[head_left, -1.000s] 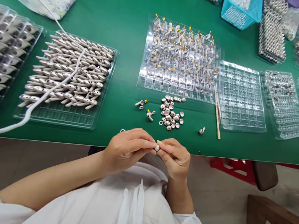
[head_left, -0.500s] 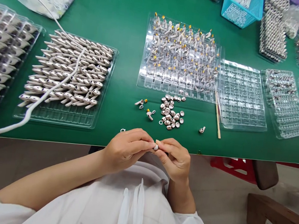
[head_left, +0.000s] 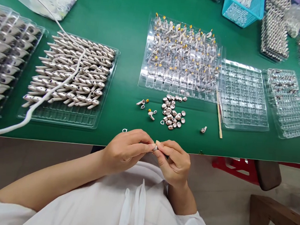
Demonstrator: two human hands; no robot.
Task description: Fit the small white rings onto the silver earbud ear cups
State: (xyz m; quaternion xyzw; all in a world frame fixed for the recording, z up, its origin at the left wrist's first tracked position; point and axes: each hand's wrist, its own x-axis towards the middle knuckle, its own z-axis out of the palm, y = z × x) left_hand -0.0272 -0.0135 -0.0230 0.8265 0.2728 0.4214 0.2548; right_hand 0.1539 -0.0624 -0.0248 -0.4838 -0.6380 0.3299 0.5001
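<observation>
At the table's front edge, my left hand (head_left: 128, 149) and my right hand (head_left: 173, 160) meet fingertip to fingertip. Both pinch one small light earbud part (head_left: 155, 148), mostly covered by the fingers. Just beyond lies a pile of small earbud caps (head_left: 171, 116). Left of the pile rest two earbud housings with orange tabs, the nearer one (head_left: 151, 115) and the farther one (head_left: 140, 102). A lone earbud piece (head_left: 203, 129) lies to the right. One white ring (head_left: 124, 130) sits beside my left hand.
A tray of earbud stems (head_left: 71, 74) stands left, crossed by a white cable (head_left: 54, 89). Behind the pile is a clear tray (head_left: 152, 83) of tabbed earbuds. A wooden stick (head_left: 219, 115), another clear tray (head_left: 245, 100) and a blue basket (head_left: 242, 13) are on the right.
The fingers have shifted slightly around the small part, and less of it shows now. The whole view has moved a little; the things on the table lie as before.
</observation>
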